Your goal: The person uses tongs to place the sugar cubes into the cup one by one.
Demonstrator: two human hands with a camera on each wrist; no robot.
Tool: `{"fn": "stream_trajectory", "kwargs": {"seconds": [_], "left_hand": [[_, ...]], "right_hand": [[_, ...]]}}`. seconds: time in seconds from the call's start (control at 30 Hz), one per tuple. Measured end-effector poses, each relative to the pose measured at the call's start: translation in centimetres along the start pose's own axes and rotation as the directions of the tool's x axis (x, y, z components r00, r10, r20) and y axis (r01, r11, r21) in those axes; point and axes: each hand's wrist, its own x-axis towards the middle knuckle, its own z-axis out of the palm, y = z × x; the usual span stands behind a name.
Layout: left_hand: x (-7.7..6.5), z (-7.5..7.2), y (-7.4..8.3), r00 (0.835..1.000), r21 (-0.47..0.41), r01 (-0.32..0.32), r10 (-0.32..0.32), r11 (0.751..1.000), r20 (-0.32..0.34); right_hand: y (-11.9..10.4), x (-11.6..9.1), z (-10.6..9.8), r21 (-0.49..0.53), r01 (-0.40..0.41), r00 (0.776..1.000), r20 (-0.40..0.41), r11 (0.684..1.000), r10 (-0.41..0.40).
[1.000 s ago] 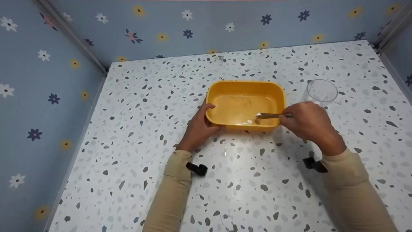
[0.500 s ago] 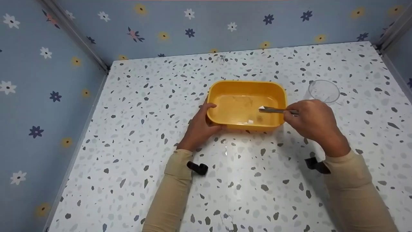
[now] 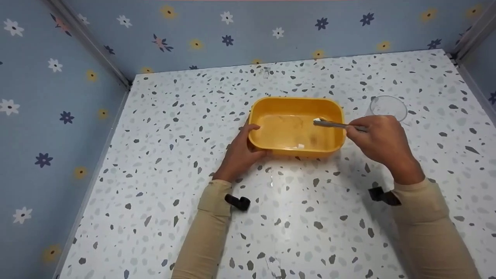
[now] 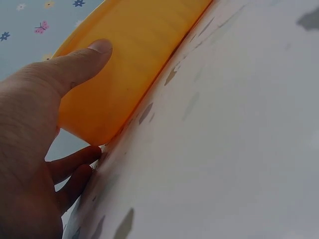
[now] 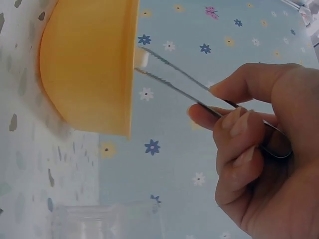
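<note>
A yellow rectangular container (image 3: pixel 281 131) stands on the speckled tabletop. My left hand (image 3: pixel 239 155) grips its left end, one finger over the rim; in the left wrist view the thumb presses the container's outer wall (image 4: pixel 124 55). Between the thumb and fingers of my right hand (image 3: pixel 381 141) are small metal tongs (image 5: pixel 174 87) with serrated tips. Those tips pinch a small white piece (image 5: pixel 141 59), held over the container's right part. Another white piece (image 3: pixel 300 146) lies inside, near the front wall.
Behind my right hand stands a clear glass cup (image 3: pixel 388 104), partly hidden by that hand. Flower-patterned panels (image 3: pixel 252 31) border the table at the back and both sides. Black straps with small mounts (image 3: pixel 238 202) sit at both wrists.
My right hand has lifted the tongs, with the white piece in their tips, away from the container's front wall, back and slightly to the right. The left hand keeps its place on the container.
</note>
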Motion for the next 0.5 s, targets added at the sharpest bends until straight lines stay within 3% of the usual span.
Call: {"fn": "stream_trajectory", "kwargs": {"seconds": [0.1,0.23,0.33,0.5], "left_hand": [[0.0,0.0,0.0,1.000,0.008,0.006,-0.006,1.000,0.001],[-0.1,0.0,0.1,1.000,0.013,0.013,-0.013,1.000,0.001],[-0.1,0.0,0.1,1.000,0.008,0.006,-0.006,1.000,0.003],[0.0,0.1,0.1,1.000,0.012,0.015,-0.015,1.000,0.004]], "right_hand": [[0.5,0.2,0.0,0.094,-0.115,0.992,0.056,0.989,0.110],[1.2,0.5,-0.1,0.201,-0.286,0.951,0.183,0.937,0.251],[1.7,0.7,-0.2,0.290,-0.353,0.927,0.242,0.890,0.288],[2.4,0.8,-0.5,0.466,-0.370,0.925,0.263,0.804,0.273]]}}
